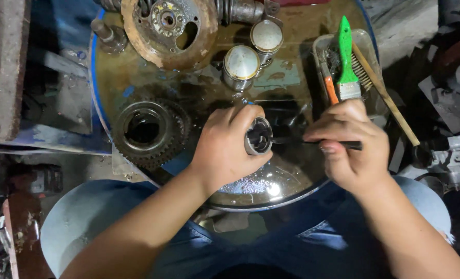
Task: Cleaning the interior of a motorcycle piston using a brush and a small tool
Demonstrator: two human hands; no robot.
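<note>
My left hand grips a hollow metal piston on its side, open end facing right. My right hand holds a thin dark tool whose tip reaches into the piston's open end. Both hands hover over the oily top of a blue drum. Two more pistons stand upright on the drum behind my hands.
A large gear ring lies on the drum at left. A rusty round flange sits at the back. At right, a clear tray holds a green-handled brush, an orange-handled tool and a wooden stick. Scrap metal parts crowd the floor at right.
</note>
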